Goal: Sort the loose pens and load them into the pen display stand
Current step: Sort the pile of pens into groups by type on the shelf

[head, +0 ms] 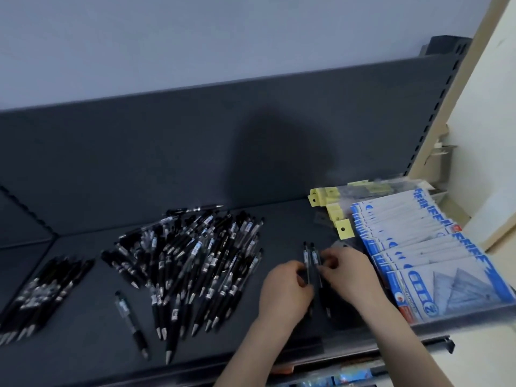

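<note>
Loose black pens (195, 263) lie heaped on the dark shelf (83, 358) while left hand (287, 289) and right hand (346, 272) each pinch a small bundle (310, 261), seemingly aligning it: sorting is in hand, and loading next calls for the display stand, not in view.

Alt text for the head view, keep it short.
The left hand and right hand hold a few black pens together at a dark shelf. A loose pile of pens lies to their left, a tidy bunch further left, and blue-and-white packets to the right.
</note>
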The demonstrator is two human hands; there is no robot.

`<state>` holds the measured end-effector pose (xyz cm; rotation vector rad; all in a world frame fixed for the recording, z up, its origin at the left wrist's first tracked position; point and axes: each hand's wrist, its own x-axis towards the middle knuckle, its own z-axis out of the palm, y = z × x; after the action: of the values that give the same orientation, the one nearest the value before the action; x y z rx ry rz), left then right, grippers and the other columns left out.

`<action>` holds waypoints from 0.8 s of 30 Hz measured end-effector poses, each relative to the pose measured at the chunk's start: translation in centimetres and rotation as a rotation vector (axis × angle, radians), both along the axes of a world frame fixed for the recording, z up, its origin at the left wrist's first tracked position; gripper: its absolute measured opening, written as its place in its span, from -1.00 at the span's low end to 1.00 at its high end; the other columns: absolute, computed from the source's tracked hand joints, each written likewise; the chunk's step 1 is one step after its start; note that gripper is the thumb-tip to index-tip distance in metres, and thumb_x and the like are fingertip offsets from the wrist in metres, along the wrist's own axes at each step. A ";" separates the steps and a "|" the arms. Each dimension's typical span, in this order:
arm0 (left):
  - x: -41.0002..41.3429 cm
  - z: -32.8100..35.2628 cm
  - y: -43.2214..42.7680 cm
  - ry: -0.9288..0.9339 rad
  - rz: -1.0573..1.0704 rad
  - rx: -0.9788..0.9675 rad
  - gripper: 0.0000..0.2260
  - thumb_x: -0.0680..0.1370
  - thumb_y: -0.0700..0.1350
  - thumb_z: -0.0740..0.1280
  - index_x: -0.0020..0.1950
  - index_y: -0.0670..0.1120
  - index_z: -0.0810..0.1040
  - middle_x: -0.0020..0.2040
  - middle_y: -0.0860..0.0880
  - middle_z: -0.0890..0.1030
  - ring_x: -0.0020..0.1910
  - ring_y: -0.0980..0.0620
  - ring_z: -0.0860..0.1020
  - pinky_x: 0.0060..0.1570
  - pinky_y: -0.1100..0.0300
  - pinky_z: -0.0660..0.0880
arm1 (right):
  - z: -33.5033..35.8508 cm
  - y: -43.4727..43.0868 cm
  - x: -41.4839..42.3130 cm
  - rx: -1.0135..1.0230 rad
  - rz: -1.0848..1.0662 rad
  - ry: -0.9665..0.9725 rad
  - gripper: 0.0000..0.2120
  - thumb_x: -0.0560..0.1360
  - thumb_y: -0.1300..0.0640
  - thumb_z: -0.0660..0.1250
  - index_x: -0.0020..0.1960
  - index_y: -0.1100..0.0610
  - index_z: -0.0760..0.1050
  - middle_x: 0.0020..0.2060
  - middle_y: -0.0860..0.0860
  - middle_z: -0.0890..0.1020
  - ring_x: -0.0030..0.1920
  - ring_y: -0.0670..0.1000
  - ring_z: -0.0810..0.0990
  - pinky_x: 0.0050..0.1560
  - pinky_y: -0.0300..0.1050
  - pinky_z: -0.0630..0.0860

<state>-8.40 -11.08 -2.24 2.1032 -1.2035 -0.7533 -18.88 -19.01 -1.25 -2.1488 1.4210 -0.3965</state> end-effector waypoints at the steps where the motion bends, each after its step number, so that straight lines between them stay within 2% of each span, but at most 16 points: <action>1: 0.0 0.0 0.0 -0.009 -0.003 -0.002 -0.79 0.47 -0.11 0.35 0.10 0.00 0.58 -0.14 0.01 0.64 -0.20 -0.05 0.64 -0.12 0.01 0.60 | 0.1 0.0 -0.1 0.001 -0.001 -0.004 -0.85 0.42 0.15 0.39 -0.02 0.04 0.63 -0.34 -0.11 0.57 -0.11 0.03 0.61 -0.05 -0.10 0.52; 3: 0.1 0.1 0.1 -0.066 -0.011 -0.007 -0.78 0.48 -0.09 0.36 0.12 -0.01 0.58 -0.11 0.03 0.64 -0.15 -0.01 0.62 -0.09 0.06 0.57 | 0.2 -0.1 -0.1 -0.008 0.001 -0.013 -0.84 0.41 0.15 0.39 -0.02 0.03 0.62 -0.35 -0.14 0.52 -0.09 0.03 0.60 -0.05 -0.10 0.51; 8: 1.5 0.9 1.2 -0.176 0.009 -0.079 -0.62 0.49 -0.02 0.37 0.31 0.01 0.51 -0.03 0.06 0.59 -0.01 0.07 0.55 -0.02 0.22 0.44 | 1.1 0.6 0.9 -0.070 0.001 -0.042 -0.78 0.41 0.17 0.39 0.06 0.11 0.61 -0.18 -0.01 0.66 -0.10 0.04 0.61 -0.01 -0.05 0.53; 12: 4.3 2.4 3.7 -0.162 0.135 -0.154 -0.65 0.48 -0.04 0.38 0.26 0.06 0.54 -0.09 0.09 0.58 -0.09 0.08 0.56 -0.01 0.18 0.51 | 2.0 1.7 3.0 -0.112 0.091 -0.083 -0.68 0.44 0.12 0.41 0.19 0.06 0.57 -0.23 -0.11 0.57 -0.17 -0.09 0.53 -0.11 -0.23 0.39; 15: 7.5 3.1 6.9 -0.177 0.272 -0.187 -0.71 0.46 -0.11 0.39 0.18 0.07 0.59 -0.16 0.10 0.57 -0.22 0.10 0.55 -0.09 0.18 0.54 | 2.3 2.9 5.1 -0.089 0.173 -0.093 -0.67 0.46 0.09 0.39 0.22 0.03 0.55 -0.22 -0.15 0.54 -0.17 -0.13 0.49 -0.11 -0.29 0.38; 20: 13.8 3.5 13.4 -0.292 0.474 -0.067 -0.83 0.48 -0.09 0.38 0.05 0.09 0.58 -0.19 0.13 0.60 -0.23 0.14 0.56 -0.20 0.19 0.53 | 2.0 4.9 8.5 -0.045 0.231 -0.106 -0.73 0.47 0.12 0.38 0.16 0.06 0.59 -0.22 -0.12 0.54 -0.18 -0.11 0.50 -0.10 -0.27 0.40; 24: 17.1 3.0 16.4 -0.414 0.491 0.200 -0.88 0.51 0.01 0.35 0.00 0.06 0.48 -0.14 0.12 0.59 -0.15 0.05 0.56 -0.26 0.19 0.47 | 1.3 6.2 9.7 -0.024 0.153 -0.114 -0.75 0.44 0.13 0.39 0.12 0.04 0.60 -0.29 -0.18 0.56 -0.21 -0.09 0.55 -0.16 -0.23 0.40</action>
<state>8.75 5.30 0.76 2.6651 -0.7607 -0.2255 -9.14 -12.82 0.05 -2.1996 1.1861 -0.4718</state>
